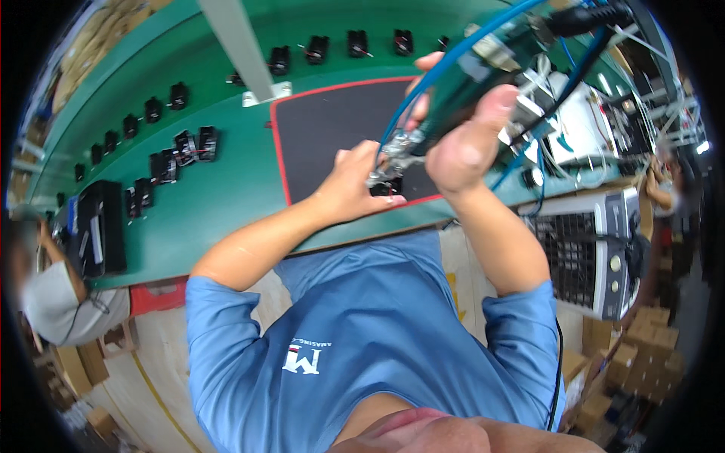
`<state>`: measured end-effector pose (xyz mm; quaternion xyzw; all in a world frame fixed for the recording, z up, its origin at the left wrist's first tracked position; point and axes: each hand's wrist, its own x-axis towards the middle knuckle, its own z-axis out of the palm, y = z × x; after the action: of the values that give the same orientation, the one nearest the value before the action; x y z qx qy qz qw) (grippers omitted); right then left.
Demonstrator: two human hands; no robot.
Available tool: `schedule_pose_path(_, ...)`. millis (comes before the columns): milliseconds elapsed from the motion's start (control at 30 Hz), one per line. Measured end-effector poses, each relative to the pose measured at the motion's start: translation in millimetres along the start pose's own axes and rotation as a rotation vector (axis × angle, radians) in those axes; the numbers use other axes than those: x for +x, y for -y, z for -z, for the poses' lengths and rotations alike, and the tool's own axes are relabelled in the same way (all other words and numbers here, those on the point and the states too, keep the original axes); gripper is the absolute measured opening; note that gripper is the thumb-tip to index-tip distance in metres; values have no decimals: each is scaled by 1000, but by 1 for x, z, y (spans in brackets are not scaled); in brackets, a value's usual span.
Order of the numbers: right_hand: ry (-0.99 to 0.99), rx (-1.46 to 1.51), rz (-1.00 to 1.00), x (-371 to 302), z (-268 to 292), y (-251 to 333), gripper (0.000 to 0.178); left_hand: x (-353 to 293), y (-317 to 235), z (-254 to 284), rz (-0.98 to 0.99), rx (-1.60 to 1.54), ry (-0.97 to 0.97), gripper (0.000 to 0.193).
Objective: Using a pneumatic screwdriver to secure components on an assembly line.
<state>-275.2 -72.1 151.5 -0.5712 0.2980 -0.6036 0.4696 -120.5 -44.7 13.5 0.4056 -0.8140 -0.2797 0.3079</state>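
Observation:
A green-bodied power screwdriver (462,89) slants down over the work mat, a blue hose running along it. My right hand (470,147) is wrapped around its body, with the thumb on the near side and fingers behind. Below its metal nose, at the mat's near edge, sits a small black part (387,187) with a bit of red wire. My left hand (351,185) grips this part, its thumb along the near side; the other fingers are partly hidden behind the nose. The nose meets or hovers just over the part; I cannot tell which.
The dark red-edged mat (321,124) lies on a green bench (242,177). Several similar black parts (317,50) line the back and left. A grey post (238,45) rises behind the mat. A black bin (102,226) is far left, near another person (60,302); a white-grey appliance (589,253) stands right.

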Motion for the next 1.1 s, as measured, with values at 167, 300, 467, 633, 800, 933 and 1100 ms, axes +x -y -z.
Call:
schedule_pose_path(167, 7, 138, 188, 33, 29, 83, 99, -15, -28, 55, -114, 208, -22, 83)
schedule_pose_path(300, 19, 58, 147, 19, 61, 107, 95, -33, -9, 166, 86, 536, -132, 78)
schedule_pose_path(467, -51, -10, 124, 5, 58, 51, 76, -14, 131, 255, 494, 967, -167, 76)
schedule_pose_path(633, -80, 4, 82, -6, 60, 40, 78, 0, 213, 255, 784, 1017, -65, 86)
schedule_pose_path(800, -140, -21, 106, -14, 74, 45, 81, 24, 186, 240, 427, 925, 7, 99)
schedule_pose_path(933, -123, -15, 105, -13, 80, 43, 82, 30, 188, 223, 266, 772, 62, 94)
schedule_pose_path(1100, -113, -31, 72, -21, 86, 45, 84, -5, 125, 250, 287, 827, -216, 70)
